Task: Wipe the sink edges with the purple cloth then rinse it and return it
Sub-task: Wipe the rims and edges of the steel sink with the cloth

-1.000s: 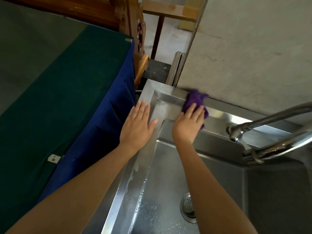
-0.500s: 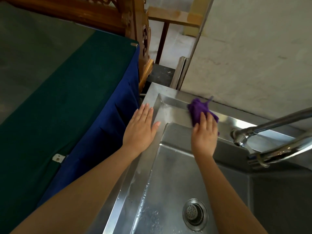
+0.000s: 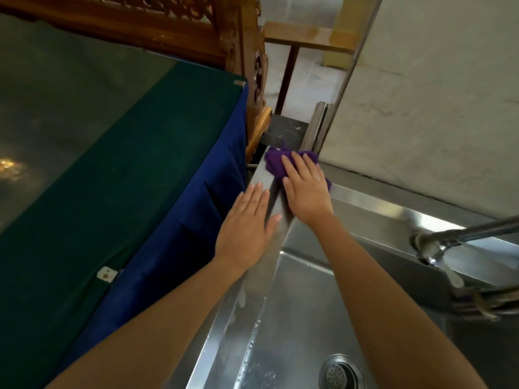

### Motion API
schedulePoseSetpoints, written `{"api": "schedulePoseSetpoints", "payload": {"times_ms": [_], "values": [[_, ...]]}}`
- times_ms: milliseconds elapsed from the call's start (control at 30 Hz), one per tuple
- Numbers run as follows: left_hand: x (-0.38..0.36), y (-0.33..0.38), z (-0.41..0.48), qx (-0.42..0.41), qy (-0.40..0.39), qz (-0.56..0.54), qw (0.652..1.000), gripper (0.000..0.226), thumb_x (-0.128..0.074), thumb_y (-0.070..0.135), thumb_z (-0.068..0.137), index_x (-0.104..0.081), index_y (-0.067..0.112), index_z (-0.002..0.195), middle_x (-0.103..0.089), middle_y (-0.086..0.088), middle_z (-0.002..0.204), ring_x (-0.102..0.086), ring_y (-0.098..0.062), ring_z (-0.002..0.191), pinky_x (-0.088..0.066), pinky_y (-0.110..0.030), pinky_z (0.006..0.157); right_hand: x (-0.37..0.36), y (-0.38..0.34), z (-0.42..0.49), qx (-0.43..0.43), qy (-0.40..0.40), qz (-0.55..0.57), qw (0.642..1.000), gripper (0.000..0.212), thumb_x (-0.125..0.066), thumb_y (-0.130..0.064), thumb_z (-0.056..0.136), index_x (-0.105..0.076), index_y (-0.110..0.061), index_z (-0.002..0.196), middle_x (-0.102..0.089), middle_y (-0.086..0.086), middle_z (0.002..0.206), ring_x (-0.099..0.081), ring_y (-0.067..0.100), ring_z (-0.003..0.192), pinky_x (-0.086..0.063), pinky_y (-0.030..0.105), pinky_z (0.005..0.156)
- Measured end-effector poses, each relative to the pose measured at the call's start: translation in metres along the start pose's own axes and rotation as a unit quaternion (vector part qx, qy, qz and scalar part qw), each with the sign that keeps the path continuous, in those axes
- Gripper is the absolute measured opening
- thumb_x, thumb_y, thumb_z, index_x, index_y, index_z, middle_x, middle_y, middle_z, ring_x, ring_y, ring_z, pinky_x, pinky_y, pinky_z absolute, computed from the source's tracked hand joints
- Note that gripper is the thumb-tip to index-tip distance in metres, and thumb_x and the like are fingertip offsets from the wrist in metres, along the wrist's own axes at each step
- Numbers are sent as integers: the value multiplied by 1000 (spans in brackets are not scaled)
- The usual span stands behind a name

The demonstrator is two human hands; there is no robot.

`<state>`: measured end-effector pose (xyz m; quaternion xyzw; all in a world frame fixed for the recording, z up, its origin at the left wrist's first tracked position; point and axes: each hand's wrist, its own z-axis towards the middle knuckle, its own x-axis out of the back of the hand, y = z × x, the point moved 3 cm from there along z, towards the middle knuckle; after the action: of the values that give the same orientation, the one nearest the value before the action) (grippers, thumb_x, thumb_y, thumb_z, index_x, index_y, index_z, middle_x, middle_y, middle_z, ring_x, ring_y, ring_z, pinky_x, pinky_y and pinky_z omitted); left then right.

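Pressing the purple cloth [image 3: 276,163] into the sink's far-left corner, your right hand [image 3: 306,192] kept its grip wide, fingers straight on the bunched fabric and pinching nothing. The cloth lay under and just beyond those fingertips, where the far edge met the left sink rim [image 3: 243,318], which ran back toward you. Your left hand [image 3: 247,221] rested flat and empty on that rim, just near of the cloth and likely in the coming stroke's path. Half a second before, the cloth had been further right, nearer the tap [image 3: 438,242]; the left hand had stayed put.
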<state>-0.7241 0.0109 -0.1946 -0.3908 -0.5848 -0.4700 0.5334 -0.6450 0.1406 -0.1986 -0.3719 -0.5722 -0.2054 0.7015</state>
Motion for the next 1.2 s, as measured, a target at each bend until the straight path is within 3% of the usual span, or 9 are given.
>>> {"api": "schedulePoseSetpoints", "payload": {"times_ms": [167, 400, 467, 633, 833, 1000, 1200], "values": [[2, 0, 0, 0, -6, -7, 1000, 73, 6, 53, 91, -10, 12, 149, -10, -6, 159, -2, -14, 147, 0, -32, 120, -8, -17, 25, 33, 31, 11, 999, 46, -24, -34, 100, -30, -23, 144, -32, 1, 152, -20, 20, 143, -8, 38, 119], [4, -6, -17, -4, -20, -16, 1000, 76, 4, 54, 88, -11, 12, 149, -12, -7, 159, -5, -16, 147, 0, -29, 118, -15, -19, 4, 93, 25, 77, 992, 44, -26, -29, 99, -35, -23, 142, -35, -2, 151, -21, 15, 143, -6, 34, 119], [2, -10, -36, -4, -30, -2, 1000, 76, 1, 55, 89, -13, 10, 149, -13, -8, 158, -6, -18, 147, -3, -31, 118, -15, -23, -4, 86, 14, 102, 991, 43, -29, -28, 100, -34, -24, 143, -34, -3, 152, -18, 13, 144, -5, 32, 119], [-1, -20, -80, 0, -31, 50, 998, 66, -22, 49, 95, -37, 5, 141, -40, -14, 148, -36, -26, 138, -26, -42, 110, -16, -36, -35, 66, 4, 151, 986, 42, -32, -30, 100, -34, -25, 142, -33, -4, 152, -15, 11, 144, -4, 28, 118], [2, -15, -106, 2, -27, 42, 999, 69, -6, 50, 98, -38, 4, 140, -44, -14, 145, -39, -26, 136, -32, -42, 109, -19, -55, -68, 75, 12, 162, 984, 43, -30, -32, 99, -40, -24, 140, -37, -3, 150, -18, 11, 144, -4, 24, 117], [2, -18, -132, -17, -13, 33, 999, 64, -6, 50, 99, -31, 7, 139, -45, -12, 144, -39, -24, 136, -30, -43, 109, -22, -75, -99, 80, 22, 174, 981, 48, -24, -36, 96, -45, -22, 136, -42, -2, 146, -21, 10, 142, -10, 28, 118], [6, -22, -169, -15, -16, 19, 1000, 66, -8, 49, 100, -38, 6, 140, -44, -11, 145, -39, -23, 136, -34, -44, 108, -29, -99, -141, 65, 42, 176, 981, 45, -28, -35, 96, -48, -22, 135, -45, -1, 144, -21, 8, 140, -16, 31, 118]]}}
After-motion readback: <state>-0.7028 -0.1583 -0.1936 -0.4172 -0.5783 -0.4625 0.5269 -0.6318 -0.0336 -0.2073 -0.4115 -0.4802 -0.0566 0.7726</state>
